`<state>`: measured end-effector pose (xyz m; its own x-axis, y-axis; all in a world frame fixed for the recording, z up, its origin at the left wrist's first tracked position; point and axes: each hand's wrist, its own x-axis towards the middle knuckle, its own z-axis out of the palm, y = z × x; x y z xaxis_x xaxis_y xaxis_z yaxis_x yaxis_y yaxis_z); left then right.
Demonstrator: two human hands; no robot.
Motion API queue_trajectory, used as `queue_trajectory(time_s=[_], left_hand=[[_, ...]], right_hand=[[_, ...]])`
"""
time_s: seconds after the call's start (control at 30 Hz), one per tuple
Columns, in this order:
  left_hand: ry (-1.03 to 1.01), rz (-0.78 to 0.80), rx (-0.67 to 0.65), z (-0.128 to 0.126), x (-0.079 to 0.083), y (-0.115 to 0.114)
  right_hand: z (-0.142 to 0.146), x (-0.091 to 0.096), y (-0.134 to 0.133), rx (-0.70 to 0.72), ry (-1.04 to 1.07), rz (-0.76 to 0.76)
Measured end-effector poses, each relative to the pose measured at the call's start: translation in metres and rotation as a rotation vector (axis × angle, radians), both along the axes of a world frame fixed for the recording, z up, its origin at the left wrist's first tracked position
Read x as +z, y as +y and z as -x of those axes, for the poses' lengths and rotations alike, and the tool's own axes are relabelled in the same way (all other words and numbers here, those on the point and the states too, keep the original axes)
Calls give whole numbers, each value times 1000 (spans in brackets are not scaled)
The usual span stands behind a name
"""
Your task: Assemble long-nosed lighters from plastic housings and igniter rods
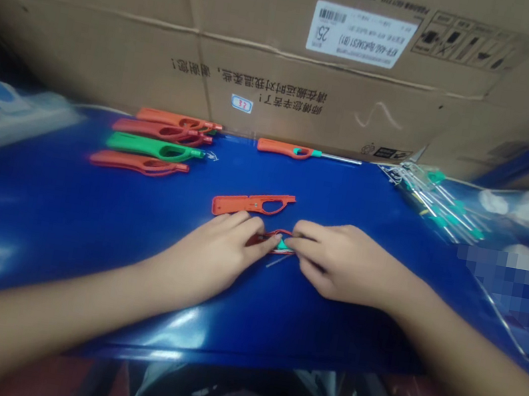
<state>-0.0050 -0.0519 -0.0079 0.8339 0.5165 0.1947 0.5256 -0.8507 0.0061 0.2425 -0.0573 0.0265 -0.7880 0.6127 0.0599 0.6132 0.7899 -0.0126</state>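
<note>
My left hand (219, 255) and my right hand (340, 261) meet at the middle of the blue table (85, 236), fingers pinched from both sides on a small orange lighter part with a teal piece (279, 242). A thin metal rod sticks out below it. Just beyond my left fingers lies an orange lighter shell half (252, 204), apart from both hands.
Several orange shells and one green shell (154, 148) lie in a row at the back left. An assembled orange lighter (297, 151) lies at the back middle. A clear bag of teal-tipped metal rods (439, 203) sits at the right. A large cardboard box (288, 53) walls the far edge.
</note>
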Motion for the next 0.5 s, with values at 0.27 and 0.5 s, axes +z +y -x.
queue_trajectory(time_s=[0.27,0.5], left_hand=[[-11,-3,-17,3,1,2],[-37,-21,-43,4,0,2]], right_hand=[[-8,0,10,30,139,246],[-9,-3,13,-29,243,344]])
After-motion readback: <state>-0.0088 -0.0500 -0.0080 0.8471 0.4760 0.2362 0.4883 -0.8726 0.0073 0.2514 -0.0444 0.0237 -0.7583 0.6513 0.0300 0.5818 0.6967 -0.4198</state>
